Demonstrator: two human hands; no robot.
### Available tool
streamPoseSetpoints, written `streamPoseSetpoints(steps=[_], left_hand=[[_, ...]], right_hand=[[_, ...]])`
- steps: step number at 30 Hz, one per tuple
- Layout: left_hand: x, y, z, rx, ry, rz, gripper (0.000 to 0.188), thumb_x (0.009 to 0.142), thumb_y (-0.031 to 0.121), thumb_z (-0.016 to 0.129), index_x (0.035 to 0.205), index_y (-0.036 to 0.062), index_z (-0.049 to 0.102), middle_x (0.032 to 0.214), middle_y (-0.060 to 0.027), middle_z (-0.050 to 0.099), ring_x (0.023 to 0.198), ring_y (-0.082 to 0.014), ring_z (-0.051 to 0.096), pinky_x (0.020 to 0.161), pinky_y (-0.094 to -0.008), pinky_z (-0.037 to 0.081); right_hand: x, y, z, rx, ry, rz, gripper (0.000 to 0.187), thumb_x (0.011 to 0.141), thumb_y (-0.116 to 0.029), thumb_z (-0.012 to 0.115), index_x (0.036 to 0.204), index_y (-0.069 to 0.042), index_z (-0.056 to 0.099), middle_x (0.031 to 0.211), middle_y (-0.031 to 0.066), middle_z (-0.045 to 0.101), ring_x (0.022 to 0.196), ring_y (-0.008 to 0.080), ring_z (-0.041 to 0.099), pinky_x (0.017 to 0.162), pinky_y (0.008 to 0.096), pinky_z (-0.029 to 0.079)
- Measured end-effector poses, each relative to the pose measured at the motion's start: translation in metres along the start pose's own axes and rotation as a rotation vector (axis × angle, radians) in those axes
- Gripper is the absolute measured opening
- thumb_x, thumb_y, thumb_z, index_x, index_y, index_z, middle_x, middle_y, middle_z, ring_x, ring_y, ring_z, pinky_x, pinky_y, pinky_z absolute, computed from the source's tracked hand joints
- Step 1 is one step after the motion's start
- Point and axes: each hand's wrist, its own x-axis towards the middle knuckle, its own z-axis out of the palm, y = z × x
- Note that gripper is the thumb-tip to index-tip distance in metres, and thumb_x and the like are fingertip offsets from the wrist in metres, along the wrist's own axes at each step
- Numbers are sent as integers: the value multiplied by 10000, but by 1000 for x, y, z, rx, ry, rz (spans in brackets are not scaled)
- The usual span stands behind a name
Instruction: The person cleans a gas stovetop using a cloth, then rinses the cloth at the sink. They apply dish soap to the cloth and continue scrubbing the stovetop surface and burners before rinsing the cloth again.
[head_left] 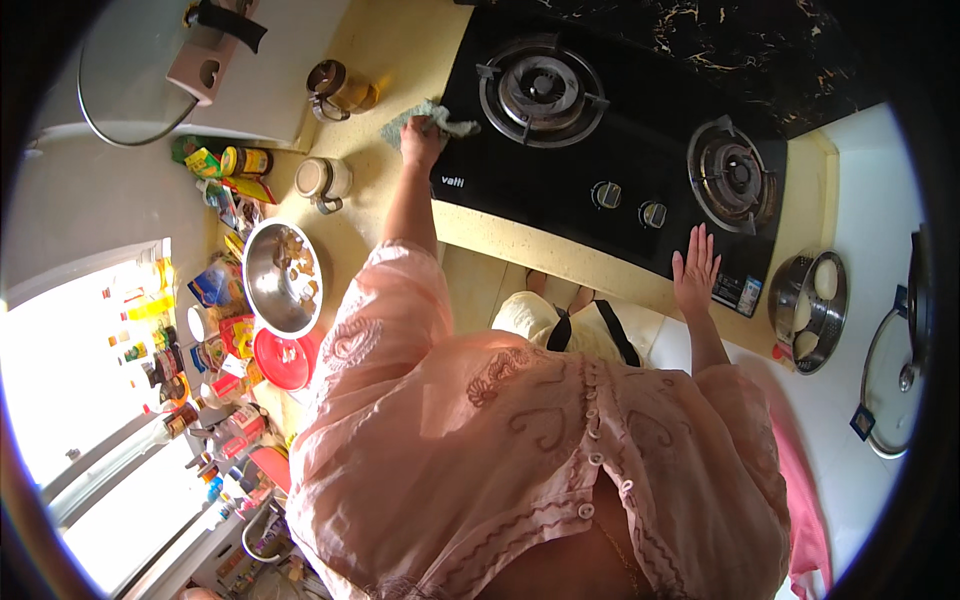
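My left hand (420,143) is closed on a greenish-grey cloth (400,121), pressing it on the yellow counter (385,185) by the left edge of the black gas cooktop (560,170). A pale corner of the cloth reaches onto the glass. At the front right of the cooktop, my right hand (697,272) lies with its fingers stretched out and holds nothing. The right burner (738,175) is just beyond those fingertips. The left burner (542,88) stands to the right of the cloth, and two knobs (630,203) sit between the burners.
Left of the cloth stand a glass oil jug (340,92) and a lidded jar (323,183). A steel bowl (283,278), a red lid (284,357) and several packages line the left counter. To the right are a steel pot (808,312) with pale pieces and a glass lid (893,375).
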Motion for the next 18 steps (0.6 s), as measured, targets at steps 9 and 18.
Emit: streamPoseSetpoints(steps=[9, 18], left_hand=[[-119, -2, -37, 96, 132, 32, 237, 743, 62, 547, 957, 8, 460, 938, -224, 469, 858, -391, 480, 767, -452, 406], [-213, 111, 44, 96, -14, 320, 279, 701, 4, 504, 979, 6, 490, 911, -181, 486, 879, -373, 462, 778, -428, 394]], right_hand=[[-2, 1, 0, 25, 24, 16, 552, 879, -353, 344, 1358, -129, 186, 1422, 14, 149, 1311, 214, 116, 1046, 449, 56], [0, 6, 8, 10, 48, 2, 563, 875, -376, 346, 1360, -143, 180, 1424, 5, 136, 1311, 208, 116, 1046, 447, 65]])
